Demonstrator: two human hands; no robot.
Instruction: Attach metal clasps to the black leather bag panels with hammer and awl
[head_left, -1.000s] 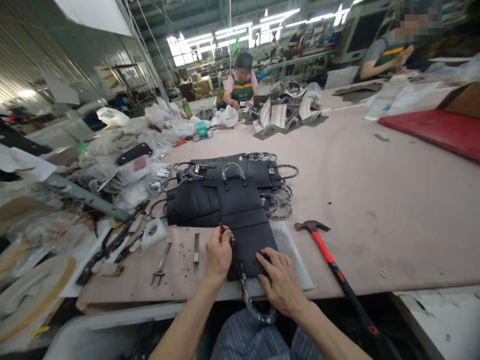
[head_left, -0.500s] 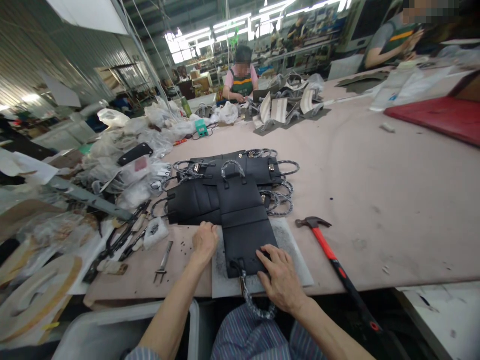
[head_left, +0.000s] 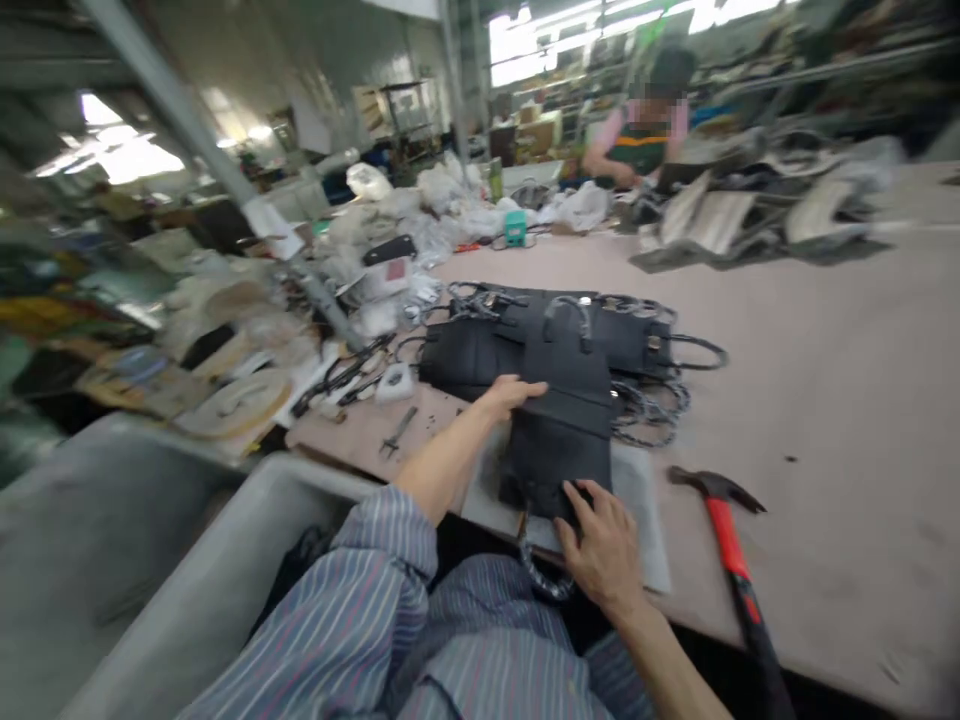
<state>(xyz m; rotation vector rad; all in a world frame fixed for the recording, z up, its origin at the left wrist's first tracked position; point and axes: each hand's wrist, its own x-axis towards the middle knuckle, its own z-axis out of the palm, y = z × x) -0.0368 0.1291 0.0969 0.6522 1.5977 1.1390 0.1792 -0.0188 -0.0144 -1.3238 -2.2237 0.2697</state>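
Note:
A black leather-like handbag (head_left: 566,445) lies lengthwise before me, flat and creased across, with a wrapped handle at each end. My left hand (head_left: 512,395) is at its left edge near the crease, the thumb stretched over the top and the other fingers bent and partly hidden, apparently gripping the edge. My right hand (head_left: 604,540) rests on the near right corner, fingers spread, holding nothing. Under the bag's near part is a pale board (head_left: 649,520). More black handbags (head_left: 469,355) are stacked beyond it, their handles wrapped in plastic.
A claw hammer (head_left: 724,530) with a red and black handle lies to the right. A forked metal tool (head_left: 398,432) lies left. Plastic bags (head_left: 435,205) heap up behind, near a teal box (head_left: 515,228). A grey bin (head_left: 195,570) stands lower left. A co-worker (head_left: 641,140) sits across the table.
The view has swung left, blurring the picture. My left hand has moved from the table beside the handbag onto its left edge. My right hand stays at the near corner.

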